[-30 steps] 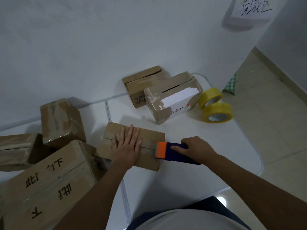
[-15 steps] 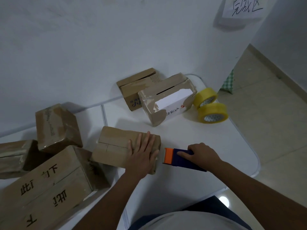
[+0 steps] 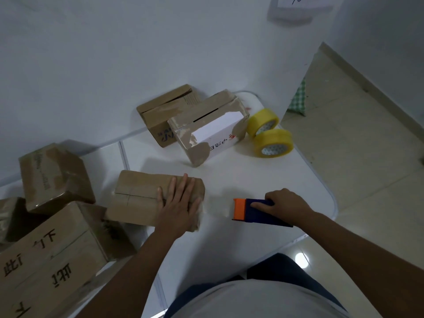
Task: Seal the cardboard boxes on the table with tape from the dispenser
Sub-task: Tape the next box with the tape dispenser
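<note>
Under my left hand (image 3: 177,206), flat, fingers straight, sits the small cardboard box (image 3: 146,196) I'm pressing on at its right end; flaps closed, contents hidden. Right of that, my right hand (image 3: 285,204) is curled around the blue tape dispenser (image 3: 259,213), orange head toward the box, a clear tape strip (image 3: 218,208) stretched between them. Left of my left hand: big printed box (image 3: 46,260), taped box (image 3: 54,177) tilted on it, another box (image 3: 9,216) at the edge, all closed. Beyond both hands, white-sided box (image 3: 211,131) with a top slot, brown box (image 3: 165,113) behind it touching. Right of those, two yellow tape rolls (image 3: 271,137) on the white table (image 3: 263,175).
</note>
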A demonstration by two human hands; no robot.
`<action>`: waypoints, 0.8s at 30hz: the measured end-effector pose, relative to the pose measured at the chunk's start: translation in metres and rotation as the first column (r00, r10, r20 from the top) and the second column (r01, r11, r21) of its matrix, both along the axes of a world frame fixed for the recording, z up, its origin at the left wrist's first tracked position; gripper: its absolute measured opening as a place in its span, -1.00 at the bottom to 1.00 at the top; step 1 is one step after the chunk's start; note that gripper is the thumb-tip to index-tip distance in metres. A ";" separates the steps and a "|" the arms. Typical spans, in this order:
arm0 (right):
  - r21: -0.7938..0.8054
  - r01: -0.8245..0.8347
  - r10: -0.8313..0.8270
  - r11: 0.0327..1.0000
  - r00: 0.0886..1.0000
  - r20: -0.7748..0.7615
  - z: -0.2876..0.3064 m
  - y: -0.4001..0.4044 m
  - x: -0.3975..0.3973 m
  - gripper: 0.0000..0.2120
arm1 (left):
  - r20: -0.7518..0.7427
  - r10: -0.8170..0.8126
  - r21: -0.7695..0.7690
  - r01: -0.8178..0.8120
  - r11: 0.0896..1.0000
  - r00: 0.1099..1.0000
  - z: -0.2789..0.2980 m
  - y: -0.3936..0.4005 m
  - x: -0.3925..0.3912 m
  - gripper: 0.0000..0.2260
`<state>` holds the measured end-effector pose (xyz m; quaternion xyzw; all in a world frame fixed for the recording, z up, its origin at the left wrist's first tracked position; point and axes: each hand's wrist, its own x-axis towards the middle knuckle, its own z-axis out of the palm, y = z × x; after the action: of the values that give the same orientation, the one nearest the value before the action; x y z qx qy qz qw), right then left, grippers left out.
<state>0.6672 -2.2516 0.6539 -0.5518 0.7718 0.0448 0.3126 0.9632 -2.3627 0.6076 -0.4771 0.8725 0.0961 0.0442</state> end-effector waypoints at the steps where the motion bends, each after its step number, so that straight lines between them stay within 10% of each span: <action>1: 0.009 -0.001 0.001 1.000 1.000 -0.015 0.000 -0.004 0.004 -0.43 | -0.022 0.019 0.016 -0.019 1.000 1.000 0.003 0.000 -0.003 -0.35; 7: 0.128 0.035 -0.050 0.991 0.992 0.117 0.007 -0.019 0.022 -0.57 | -0.073 0.117 0.011 -0.117 0.993 0.990 0.006 0.008 -0.020 -0.41; 24: -0.019 -0.056 0.053 0.998 0.989 -0.136 0.000 -0.066 0.083 -0.64 | 0.002 0.087 -0.005 -0.087 0.996 0.996 -0.001 0.009 -0.021 -0.35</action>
<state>0.7503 -2.3172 0.6540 -0.5721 0.7763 0.0820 0.2516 0.9426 -2.3533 0.6067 -0.5150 0.8510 0.0954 0.0395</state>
